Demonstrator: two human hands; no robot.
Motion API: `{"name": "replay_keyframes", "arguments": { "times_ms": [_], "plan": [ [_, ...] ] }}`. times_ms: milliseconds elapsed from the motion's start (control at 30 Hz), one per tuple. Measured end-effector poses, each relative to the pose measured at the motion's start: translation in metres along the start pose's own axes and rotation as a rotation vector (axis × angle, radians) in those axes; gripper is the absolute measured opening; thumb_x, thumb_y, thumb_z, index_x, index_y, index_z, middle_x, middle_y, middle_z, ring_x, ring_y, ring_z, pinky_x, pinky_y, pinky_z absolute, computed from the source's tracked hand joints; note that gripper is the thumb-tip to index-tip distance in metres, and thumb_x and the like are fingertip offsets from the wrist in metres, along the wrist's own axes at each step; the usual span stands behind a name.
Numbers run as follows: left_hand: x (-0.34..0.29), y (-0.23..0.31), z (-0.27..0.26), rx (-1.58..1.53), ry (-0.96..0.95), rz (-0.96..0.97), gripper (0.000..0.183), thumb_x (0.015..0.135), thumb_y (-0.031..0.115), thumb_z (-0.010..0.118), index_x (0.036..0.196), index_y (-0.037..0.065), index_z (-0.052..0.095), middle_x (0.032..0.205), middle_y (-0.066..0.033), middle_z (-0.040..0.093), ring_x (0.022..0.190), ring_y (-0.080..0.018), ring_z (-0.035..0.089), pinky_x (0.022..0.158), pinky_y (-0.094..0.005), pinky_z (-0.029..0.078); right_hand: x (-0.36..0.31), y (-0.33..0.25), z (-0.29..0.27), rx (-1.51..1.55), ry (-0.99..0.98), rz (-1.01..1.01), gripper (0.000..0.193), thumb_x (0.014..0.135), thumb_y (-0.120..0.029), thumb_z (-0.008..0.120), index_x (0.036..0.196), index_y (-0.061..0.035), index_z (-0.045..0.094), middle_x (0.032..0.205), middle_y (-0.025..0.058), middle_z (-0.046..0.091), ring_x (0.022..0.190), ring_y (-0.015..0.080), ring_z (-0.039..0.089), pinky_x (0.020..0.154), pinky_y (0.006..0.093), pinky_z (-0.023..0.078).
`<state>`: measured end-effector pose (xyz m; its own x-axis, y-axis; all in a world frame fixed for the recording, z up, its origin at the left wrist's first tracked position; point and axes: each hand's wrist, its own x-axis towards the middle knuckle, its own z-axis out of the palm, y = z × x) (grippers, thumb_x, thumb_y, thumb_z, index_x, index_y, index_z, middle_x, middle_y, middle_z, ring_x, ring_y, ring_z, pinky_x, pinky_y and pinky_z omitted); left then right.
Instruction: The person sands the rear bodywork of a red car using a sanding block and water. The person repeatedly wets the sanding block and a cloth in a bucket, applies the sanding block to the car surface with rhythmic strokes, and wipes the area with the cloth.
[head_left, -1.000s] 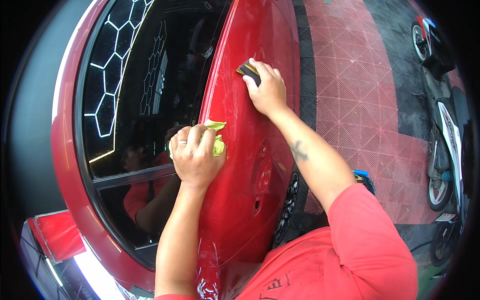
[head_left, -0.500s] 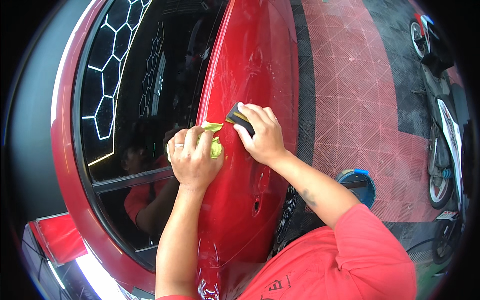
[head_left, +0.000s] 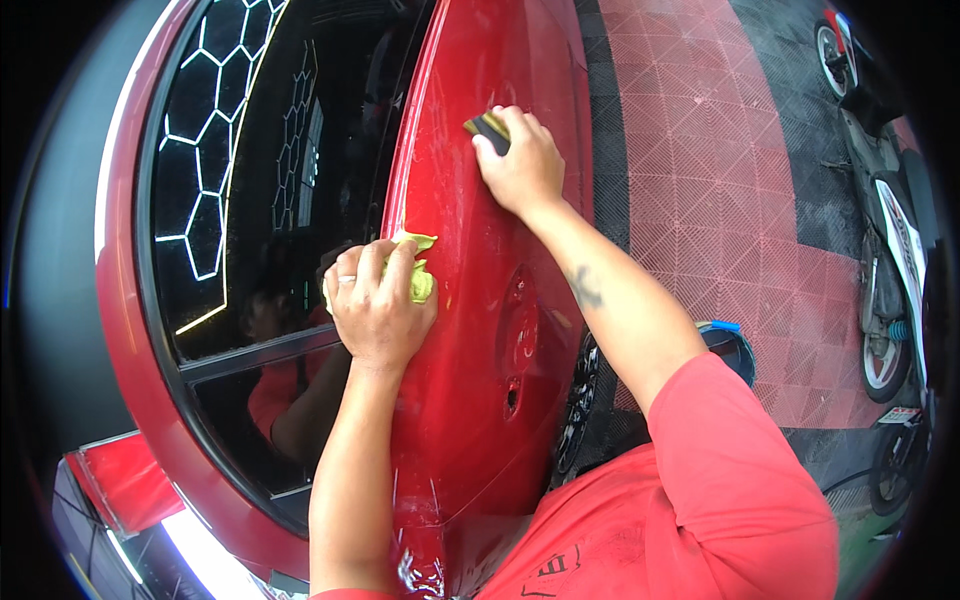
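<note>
A red car door panel (head_left: 455, 360) runs up the middle, glossy and streaked, beside a dark side window (head_left: 290, 200). My left hand (head_left: 380, 305), with a ring on one finger, is closed on a crumpled yellow-green cloth (head_left: 420, 284) at the window's lower edge. Farther along the door, my right hand (head_left: 525, 165) grips a black sanding block (head_left: 491, 134) with a yellowish layer, pressed to the red paint. Its underside is hidden. Below my right forearm, the door shows a handle recess with a small dark hole (head_left: 512, 397).
Right of the car lies a red and dark grey grid-tile floor (head_left: 700, 200). A round bucket (head_left: 735, 350) with a blue item on its rim stands partly behind my right arm. A white motorcycle (head_left: 895, 240) is parked at the far right.
My right hand has slid the block farther up along the door, away from me. My left hand, with the cloth, has shifted slightly to the left.
</note>
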<state>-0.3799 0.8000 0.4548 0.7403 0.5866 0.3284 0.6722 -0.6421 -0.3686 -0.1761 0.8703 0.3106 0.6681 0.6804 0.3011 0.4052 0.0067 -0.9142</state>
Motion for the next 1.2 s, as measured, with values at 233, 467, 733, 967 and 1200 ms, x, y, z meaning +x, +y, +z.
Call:
{"name": "replay_keyframes", "arguments": {
  "times_ms": [233,467,733,967,1200],
  "plan": [
    [-0.005,-0.006,-0.002,0.001,0.016,0.005,0.037,0.073,0.019,0.085,0.11,0.016,0.079,0.108,-0.0016,0.074,0.105,-0.0279,0.069,0.094,-0.0457,0.05,-0.065,-0.033,-0.019,0.02,-0.147,-0.142,0.035,0.095,-0.031,0.082,0.121,-0.0124,0.067,0.114,0.0147,0.07,0.109,0.0403,0.072,0.089,0.0567,0.062],
    [-0.009,-0.012,-0.004,0.005,0.003,-0.018,0.041,0.072,0.017,0.088,0.112,0.016,0.078,0.11,-0.0026,0.074,0.109,-0.0284,0.068,0.1,-0.0453,0.05,-0.096,-0.047,-0.026,0.133,-0.292,-0.28,0.047,0.096,-0.035,0.083,0.136,-0.0113,0.075,0.122,0.0123,0.075,0.112,0.0363,0.071,0.093,0.0531,0.061],
    [-0.005,-0.008,-0.002,0.003,-0.004,-0.008,0.04,0.072,0.018,0.087,0.112,0.018,0.078,0.11,-0.0013,0.074,0.107,-0.0278,0.069,0.096,-0.0453,0.05,-0.064,-0.033,-0.005,0.024,-0.101,-0.23,0.05,0.096,-0.033,0.083,0.141,-0.0116,0.074,0.126,0.0095,0.077,0.109,0.0344,0.073,0.094,0.0519,0.061],
    [0.002,0.002,0.0,-0.006,-0.025,-0.012,0.046,0.072,0.016,0.086,0.117,0.02,0.078,0.111,-0.0015,0.074,0.108,-0.028,0.069,0.099,-0.0444,0.05,-0.011,0.001,-0.007,0.031,-0.059,-0.145,0.044,0.098,-0.031,0.082,0.137,-0.0084,0.077,0.132,0.0138,0.079,0.115,0.0388,0.073,0.101,0.0514,0.058],
    [-0.005,-0.003,-0.001,0.017,-0.019,-0.003,0.05,0.072,0.018,0.087,0.121,0.018,0.079,0.111,-0.0024,0.074,0.107,-0.0276,0.069,0.097,-0.0451,0.05,-0.047,-0.015,-0.019,0.028,-0.157,-0.381,0.047,0.096,-0.031,0.083,0.138,-0.0126,0.076,0.124,0.0079,0.076,0.111,0.0325,0.071,0.094,0.0487,0.058]
  ]
}}
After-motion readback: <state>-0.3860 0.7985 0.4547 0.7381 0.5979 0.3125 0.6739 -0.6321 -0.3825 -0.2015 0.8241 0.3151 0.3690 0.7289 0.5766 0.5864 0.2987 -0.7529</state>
